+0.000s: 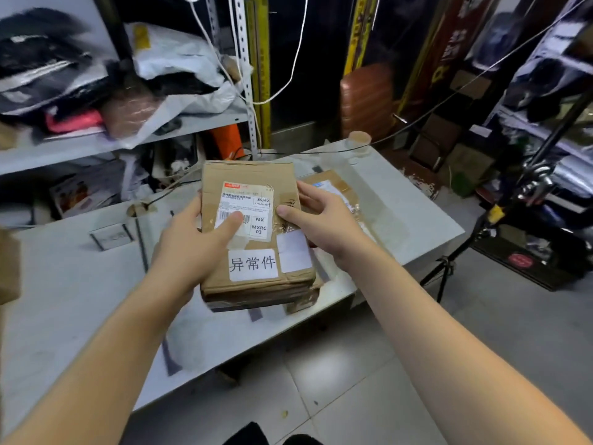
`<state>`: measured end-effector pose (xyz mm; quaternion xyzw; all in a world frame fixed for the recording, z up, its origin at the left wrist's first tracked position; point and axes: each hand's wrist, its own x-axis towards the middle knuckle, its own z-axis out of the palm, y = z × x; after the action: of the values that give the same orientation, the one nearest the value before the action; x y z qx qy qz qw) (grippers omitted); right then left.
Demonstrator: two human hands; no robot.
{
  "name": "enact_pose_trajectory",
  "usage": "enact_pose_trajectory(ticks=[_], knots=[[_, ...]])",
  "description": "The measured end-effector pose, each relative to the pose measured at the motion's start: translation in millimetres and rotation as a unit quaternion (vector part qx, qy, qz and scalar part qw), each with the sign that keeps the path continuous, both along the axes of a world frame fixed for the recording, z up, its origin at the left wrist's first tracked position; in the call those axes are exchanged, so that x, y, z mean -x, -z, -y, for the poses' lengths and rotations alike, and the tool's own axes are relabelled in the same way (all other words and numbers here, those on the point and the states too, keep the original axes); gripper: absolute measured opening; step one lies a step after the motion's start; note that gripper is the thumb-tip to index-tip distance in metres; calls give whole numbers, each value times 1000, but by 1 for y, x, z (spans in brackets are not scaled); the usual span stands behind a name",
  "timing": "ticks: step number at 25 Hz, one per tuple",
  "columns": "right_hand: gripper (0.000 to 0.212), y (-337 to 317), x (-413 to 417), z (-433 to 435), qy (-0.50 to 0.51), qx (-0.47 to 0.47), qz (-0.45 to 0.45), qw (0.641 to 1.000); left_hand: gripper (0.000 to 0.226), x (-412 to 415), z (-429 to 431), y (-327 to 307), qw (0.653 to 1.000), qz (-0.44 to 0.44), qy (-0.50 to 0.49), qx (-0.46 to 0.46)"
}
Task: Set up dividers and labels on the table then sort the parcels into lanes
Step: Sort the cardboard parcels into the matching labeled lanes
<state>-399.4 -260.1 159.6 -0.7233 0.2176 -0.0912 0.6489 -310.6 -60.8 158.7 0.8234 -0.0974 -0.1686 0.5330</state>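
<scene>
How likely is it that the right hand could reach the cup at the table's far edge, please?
Probably yes, once freed: the right hand holds the labelled parcel, yet only a flat parcel lies between it and the cup.

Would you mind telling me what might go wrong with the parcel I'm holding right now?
The box is gripped only at its side edges by the left hand and right hand, so it may slip. The lower box lies near the table edge; setting down carelessly might push it off. The left thumb hides part of the label, inviting a mis-sort.
</scene>
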Motion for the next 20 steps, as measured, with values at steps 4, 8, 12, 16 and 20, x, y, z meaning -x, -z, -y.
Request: enact_pose_trajectory(ticks=[4, 8, 12, 16, 20], knots=[[51, -4, -16, 69, 16, 41, -17, 999, 53, -21, 79, 9, 999, 5, 37, 16], [58, -1, -46, 134, 31, 60, -44, 997, 45, -55, 144, 18, 996, -19, 67, 48], [44, -9, -72, 188, 33, 87, -67, 993, 45, -79, 198, 25, 994, -29, 88, 65], [39, -4, -101, 243, 16, 100, -79, 992, 54, -103, 245, 38, 994, -15, 99, 50], [45, 29, -131, 296, -14, 89, -101, 991, 53, -119, 291, 63, 996, -28, 79, 7]])
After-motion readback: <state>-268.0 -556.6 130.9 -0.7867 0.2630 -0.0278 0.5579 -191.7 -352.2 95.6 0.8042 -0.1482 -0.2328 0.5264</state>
